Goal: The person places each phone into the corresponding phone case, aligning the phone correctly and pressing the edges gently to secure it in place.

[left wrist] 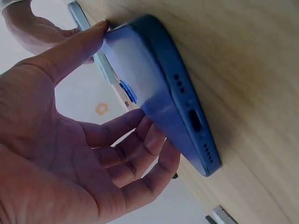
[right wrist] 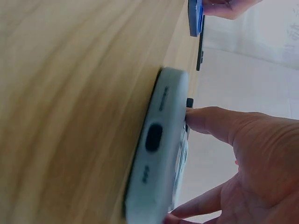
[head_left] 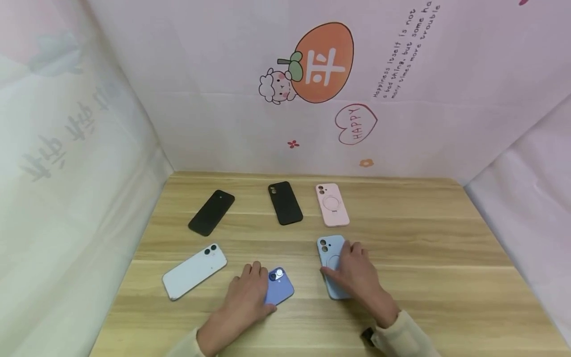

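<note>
Head view. Wooden table [head_left: 401,238], six items lying flat. Left hand [head_left: 243,297] covers the blue phone [head_left: 280,287] at 6 o'clock of the table; only the camera end shows past the fingers. Right hand [head_left: 354,270] lies over the light blue case [head_left: 329,253], just right of centre. Fingers of both hands are spread over the items, tips at the edges. Long axis of the blue phone: camera end toward about 1 o'clock, plug end toward the person. Long axis of the light blue case: camera cut-out toward 11–12 o'clock, lower end under the wrist. Also present: white phone [head_left: 194,271] at 9 o'clock of the left hand; two black cases [head_left: 211,212] [head_left: 285,203] and a pink case [head_left: 332,204] in a far row.

Left wrist view. Blue phone [left wrist: 159,88] with its port end toward the camera, one long edge seemingly raised off the wood. Thumb [left wrist: 74,51] presses one long edge, curled fingertips [left wrist: 149,140] hook the opposite one: a pinch across the width.

Right wrist view. Light blue case [right wrist: 159,154] flat on the wood, port cut-out toward the camera. Thumb [right wrist: 210,122] touches one side; a fingertip shows at the other side, low in frame. Grip looks light, not yet closed firmly.

Handling note (judgement): grip each item by its long edges, lift level, and keep the two well apart while raising.
</note>
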`<state>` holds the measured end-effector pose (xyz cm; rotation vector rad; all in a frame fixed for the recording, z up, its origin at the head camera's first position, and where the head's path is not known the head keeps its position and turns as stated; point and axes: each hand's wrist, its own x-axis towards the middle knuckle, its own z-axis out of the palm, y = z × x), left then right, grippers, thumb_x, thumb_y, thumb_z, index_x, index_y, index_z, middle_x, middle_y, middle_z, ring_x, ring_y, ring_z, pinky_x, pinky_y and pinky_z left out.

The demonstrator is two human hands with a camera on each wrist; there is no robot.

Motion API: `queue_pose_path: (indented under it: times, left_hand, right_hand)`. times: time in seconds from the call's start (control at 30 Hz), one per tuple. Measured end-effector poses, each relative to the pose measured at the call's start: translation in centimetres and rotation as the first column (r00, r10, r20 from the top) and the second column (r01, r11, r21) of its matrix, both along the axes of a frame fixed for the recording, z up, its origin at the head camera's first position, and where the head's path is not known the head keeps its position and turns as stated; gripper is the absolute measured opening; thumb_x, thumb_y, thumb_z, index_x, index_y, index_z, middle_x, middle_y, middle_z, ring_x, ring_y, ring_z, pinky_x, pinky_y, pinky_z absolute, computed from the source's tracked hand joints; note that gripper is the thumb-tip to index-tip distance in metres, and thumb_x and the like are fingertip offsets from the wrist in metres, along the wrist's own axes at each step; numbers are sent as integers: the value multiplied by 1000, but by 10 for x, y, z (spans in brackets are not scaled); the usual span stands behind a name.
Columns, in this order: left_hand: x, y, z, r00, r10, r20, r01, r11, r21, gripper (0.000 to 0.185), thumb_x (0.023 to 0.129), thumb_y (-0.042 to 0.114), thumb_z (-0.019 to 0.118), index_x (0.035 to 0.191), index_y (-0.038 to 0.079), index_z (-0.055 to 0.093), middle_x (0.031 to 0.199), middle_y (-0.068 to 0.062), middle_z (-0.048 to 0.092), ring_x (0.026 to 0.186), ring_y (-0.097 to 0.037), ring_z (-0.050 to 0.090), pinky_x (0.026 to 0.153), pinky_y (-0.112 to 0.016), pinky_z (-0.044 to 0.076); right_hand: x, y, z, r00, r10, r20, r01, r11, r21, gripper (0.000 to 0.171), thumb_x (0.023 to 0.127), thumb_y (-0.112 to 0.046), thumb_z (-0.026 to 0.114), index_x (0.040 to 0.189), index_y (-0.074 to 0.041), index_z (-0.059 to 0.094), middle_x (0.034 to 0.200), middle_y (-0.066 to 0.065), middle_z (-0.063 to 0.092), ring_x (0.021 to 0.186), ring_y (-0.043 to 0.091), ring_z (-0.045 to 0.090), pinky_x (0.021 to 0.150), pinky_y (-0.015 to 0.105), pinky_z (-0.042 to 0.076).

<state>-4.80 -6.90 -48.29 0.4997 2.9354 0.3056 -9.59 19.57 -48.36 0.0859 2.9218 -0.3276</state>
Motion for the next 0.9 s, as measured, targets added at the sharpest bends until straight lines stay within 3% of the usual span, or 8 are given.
queue_pose_path:
  times: [0.33, 0.5, 0.63, 0.73, 0.9]
  left_hand:
    - [0, 1, 1, 1000, 23, -2, -23, 999, 42, 78, 62, 40, 104, 113, 2, 59, 97, -11, 59, 87, -25, 55, 70, -43, 48]
    - [-3, 1, 2, 999, 18, 28, -19, 999, 44, 81, 62, 41, 104, 116, 3, 58, 99, -12, 64, 87, -26, 58, 73, -44, 48]
    - [-5, -1, 2, 999, -1, 38, -1, 999, 48, 81, 60, 42, 104, 117, 2, 61, 95, -10, 65, 81, -22, 60, 64, -40, 53]
    - [-7, -2, 3, 998, -11, 55, 7, 998, 68, 79, 59, 41, 105, 115, 5, 61, 89, -9, 68, 73, -20, 62, 55, -37, 51]
    - [-8, -5, 4, 995, -29, 91, 19, 993, 113, 71, 64, 36, 103, 112, 10, 59, 84, -9, 70, 65, -20, 60, 52, -35, 46]
  right_hand:
    - [0, -2, -1, 995, 24, -98, -47, 970, -238, 104, 77, -27, 98, 153, 12, 38, 131, 29, 43, 88, 27, 58, 71, 38, 58]
    - [-2, -4, 0, 996, 19, -89, -43, 961, -274, 102, 76, -21, 98, 153, 9, 39, 133, 30, 49, 96, 30, 60, 80, 45, 60]
    - [-2, -5, 1, 995, 35, -96, -61, 956, -286, 100, 76, -17, 98, 152, 8, 38, 139, 32, 54, 106, 33, 61, 92, 53, 58]
    - [-2, -4, 0, 990, 59, -129, -95, 952, -290, 97, 76, -15, 97, 151, 8, 40, 140, 32, 56, 111, 34, 62, 95, 55, 58]
    - [-3, -3, 1, 983, 81, -162, -128, 943, -306, 89, 80, -12, 94, 150, 9, 43, 140, 31, 58, 119, 37, 63, 99, 56, 57]
